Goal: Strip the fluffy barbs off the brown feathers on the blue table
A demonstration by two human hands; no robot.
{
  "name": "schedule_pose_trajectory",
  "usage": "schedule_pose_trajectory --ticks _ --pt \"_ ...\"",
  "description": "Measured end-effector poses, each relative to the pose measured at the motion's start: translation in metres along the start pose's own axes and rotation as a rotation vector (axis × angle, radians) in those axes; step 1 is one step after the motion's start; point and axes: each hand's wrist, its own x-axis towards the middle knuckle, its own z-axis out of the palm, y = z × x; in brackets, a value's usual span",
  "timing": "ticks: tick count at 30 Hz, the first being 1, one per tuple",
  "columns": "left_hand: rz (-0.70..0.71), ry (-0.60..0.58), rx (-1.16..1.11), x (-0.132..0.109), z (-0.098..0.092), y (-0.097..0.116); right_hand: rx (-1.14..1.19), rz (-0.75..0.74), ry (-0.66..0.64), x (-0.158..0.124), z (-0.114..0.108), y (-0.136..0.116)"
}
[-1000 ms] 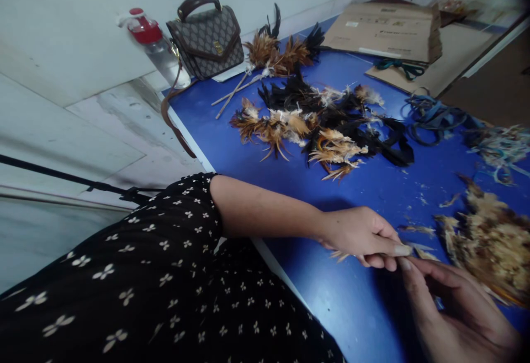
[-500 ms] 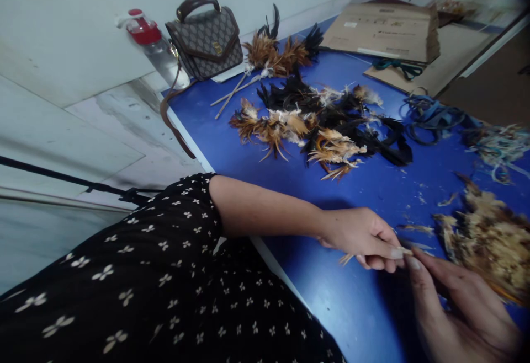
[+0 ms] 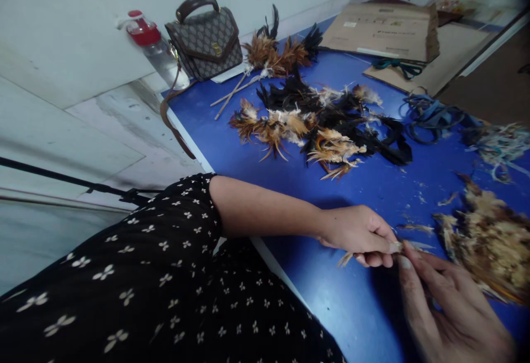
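My left hand (image 3: 359,235) rests on the blue table (image 3: 356,302), its fingers pinched on a small tuft of tan feathers (image 3: 345,258) that pokes out beneath it. My right hand (image 3: 449,310) comes in from the lower right, fingertips meeting the left hand's at the feather tips (image 3: 416,245); its fingers are curled in a pinch there. Just right of both hands lies a heap of loose tan and brown feathers (image 3: 488,241).
A pile of black and brown feather bundles (image 3: 323,126) lies mid-table, with feather sticks (image 3: 269,59) behind it. A patterned handbag (image 3: 205,37) and a red-capped bottle (image 3: 153,46) stand at the far left edge. Cardboard (image 3: 385,29) and blue-green cords (image 3: 430,115) lie at the back right.
My right hand's fingers have shifted slightly up and left against the left hand's fingertips. The left hand has barely moved.
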Motion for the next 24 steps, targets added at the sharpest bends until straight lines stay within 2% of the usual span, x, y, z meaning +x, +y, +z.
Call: schedule_pose_trajectory --ticks 6,10,16,21,24 --pt "-0.026 0.004 0.094 -0.003 -0.001 0.002 0.003 -0.028 0.003 0.001 -0.001 0.002" --pt "-0.017 -0.051 0.226 -0.011 0.0 0.008 0.029 0.086 0.01 0.001 -0.006 0.004" --pt "0.018 -0.069 0.269 -0.015 0.003 0.006 0.134 0.154 -0.085 0.006 -0.013 0.001" --pt "0.142 0.057 0.341 -0.013 0.004 -0.005 0.093 0.178 -0.034 0.006 -0.007 -0.003" --pt "0.304 0.104 0.522 -0.016 0.004 -0.005 0.077 0.193 -0.025 0.009 -0.005 -0.005"
